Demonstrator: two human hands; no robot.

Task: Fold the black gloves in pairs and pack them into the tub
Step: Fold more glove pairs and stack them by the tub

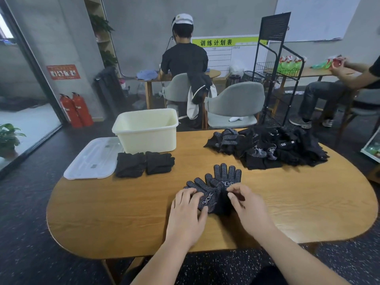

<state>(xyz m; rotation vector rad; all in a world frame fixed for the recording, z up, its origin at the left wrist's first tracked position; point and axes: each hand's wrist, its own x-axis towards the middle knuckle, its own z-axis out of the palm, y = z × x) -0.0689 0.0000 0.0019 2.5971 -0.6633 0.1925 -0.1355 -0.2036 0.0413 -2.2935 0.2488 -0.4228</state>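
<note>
Two black gloves with white dots (219, 187) lie overlapping on the wooden table (123, 212), fingers pointing away from me. My left hand (188, 210) presses flat on the left glove with straight fingers. My right hand (247, 204) pinches the cuff of the right glove between thumb and fingers. A heap of loose black gloves (273, 149) lies at the far right. Two folded pairs (144, 164) rest in front of the cream tub (146, 131), which stands open at the far left.
The tub's clear lid (92, 159) lies flat left of the folded pairs. Grey chairs (234, 103) and a black wire rack (275, 64) stand beyond the table. One person sits with their back to me; another sits at the right.
</note>
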